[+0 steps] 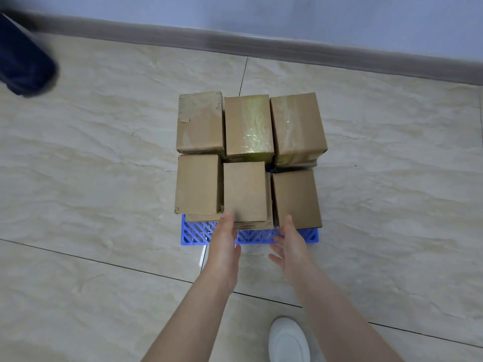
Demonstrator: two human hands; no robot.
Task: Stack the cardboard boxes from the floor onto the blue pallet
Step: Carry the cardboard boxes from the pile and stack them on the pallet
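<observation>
Several brown cardboard boxes stand stacked on the blue lattice pallet [198,235] in two rows. The near middle box [244,190] sits between a near left box [197,184] and a near right box [295,198]. The back row holds a box with clear tape [248,124], flanked by a left box [200,122] and a right box [298,126]. My left hand [223,246] reaches with straight fingers to the near middle box's front edge. Beside it, my right hand [290,246] is spread, just in front of the near right box, holding nothing.
Beige tiled floor surrounds the pallet. A grey skirting board [287,49] runs along the wall behind. A dark blue blurred shape [24,64] hangs at the upper left. My white shoe [288,340] stands at the bottom, near the pallet's front.
</observation>
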